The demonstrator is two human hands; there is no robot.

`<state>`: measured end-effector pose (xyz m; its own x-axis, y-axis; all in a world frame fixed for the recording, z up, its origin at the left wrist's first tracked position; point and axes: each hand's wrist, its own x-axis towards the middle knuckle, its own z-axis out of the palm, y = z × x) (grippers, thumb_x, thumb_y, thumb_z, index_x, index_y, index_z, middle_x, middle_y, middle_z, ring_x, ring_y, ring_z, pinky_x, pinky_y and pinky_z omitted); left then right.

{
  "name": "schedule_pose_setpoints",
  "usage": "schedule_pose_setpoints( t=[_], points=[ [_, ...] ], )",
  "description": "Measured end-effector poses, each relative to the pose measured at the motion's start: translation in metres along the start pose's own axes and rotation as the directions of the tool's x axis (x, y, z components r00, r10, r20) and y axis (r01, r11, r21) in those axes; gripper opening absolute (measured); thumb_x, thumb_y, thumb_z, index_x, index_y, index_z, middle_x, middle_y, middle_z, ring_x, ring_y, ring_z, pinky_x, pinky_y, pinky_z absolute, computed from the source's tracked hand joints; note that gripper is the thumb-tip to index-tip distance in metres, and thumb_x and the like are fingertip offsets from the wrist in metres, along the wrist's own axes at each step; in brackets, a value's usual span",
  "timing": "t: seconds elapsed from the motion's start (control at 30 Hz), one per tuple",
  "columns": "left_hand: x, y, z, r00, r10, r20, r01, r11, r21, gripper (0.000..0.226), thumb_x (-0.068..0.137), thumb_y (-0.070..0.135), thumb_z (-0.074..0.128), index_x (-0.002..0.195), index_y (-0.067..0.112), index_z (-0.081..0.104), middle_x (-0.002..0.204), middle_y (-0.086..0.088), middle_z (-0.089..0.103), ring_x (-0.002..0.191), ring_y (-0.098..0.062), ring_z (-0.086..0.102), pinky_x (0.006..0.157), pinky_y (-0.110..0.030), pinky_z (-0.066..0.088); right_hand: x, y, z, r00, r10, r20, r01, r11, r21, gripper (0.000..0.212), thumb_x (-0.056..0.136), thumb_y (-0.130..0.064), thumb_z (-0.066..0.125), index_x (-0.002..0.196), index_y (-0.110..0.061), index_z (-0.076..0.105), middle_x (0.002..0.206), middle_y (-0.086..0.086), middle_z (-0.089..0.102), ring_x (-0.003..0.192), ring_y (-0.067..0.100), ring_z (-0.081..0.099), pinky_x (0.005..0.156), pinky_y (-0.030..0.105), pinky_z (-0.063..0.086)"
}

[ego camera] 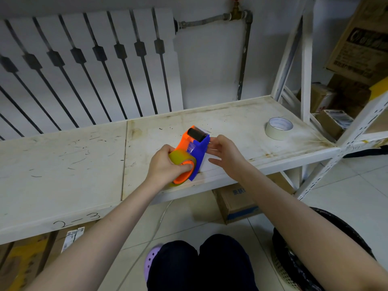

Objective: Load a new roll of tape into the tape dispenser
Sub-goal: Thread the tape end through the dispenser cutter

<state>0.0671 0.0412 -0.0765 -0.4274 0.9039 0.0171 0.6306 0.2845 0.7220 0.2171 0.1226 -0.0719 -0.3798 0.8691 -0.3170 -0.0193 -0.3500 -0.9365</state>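
Note:
An orange and blue tape dispenser (197, 148) with a black roller at its top is held just above the white shelf (84, 156). A yellowish clear tape roll (181, 158) sits on its orange hub. My left hand (165, 166) grips the roll and the dispenser's lower end. My right hand (225, 154) is beside the blue side plate, fingers spread, fingertips touching its right edge. A strip of clear tape runs from the roll up toward the roller.
A white tape roll (278, 128) lies flat at the shelf's right end. Shelf uprights (305, 59) stand to the right, with cardboard boxes (357, 49) behind. A box (235, 202) sits under the shelf, and a dark basket (294, 259) on the floor.

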Motion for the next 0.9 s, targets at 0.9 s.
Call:
schedule_pose_setpoints(
  t=[0.9],
  points=[
    [0.001,0.004,-0.004,0.999,0.038,-0.02,-0.036,0.994,0.101,0.048,0.064,0.042,0.079,0.098,0.018,0.053,0.091,0.004,0.057,0.082,-0.015,0.054,0.056,-0.019,0.039,0.011,-0.03,0.01,0.978,0.083,-0.192,-0.073,0.996,0.059,0.019,0.089,-0.009,0.059,0.106,-0.001,0.059,0.076,0.008,0.066,0.065,0.012,0.064,0.061,0.019,0.055]
  ],
)
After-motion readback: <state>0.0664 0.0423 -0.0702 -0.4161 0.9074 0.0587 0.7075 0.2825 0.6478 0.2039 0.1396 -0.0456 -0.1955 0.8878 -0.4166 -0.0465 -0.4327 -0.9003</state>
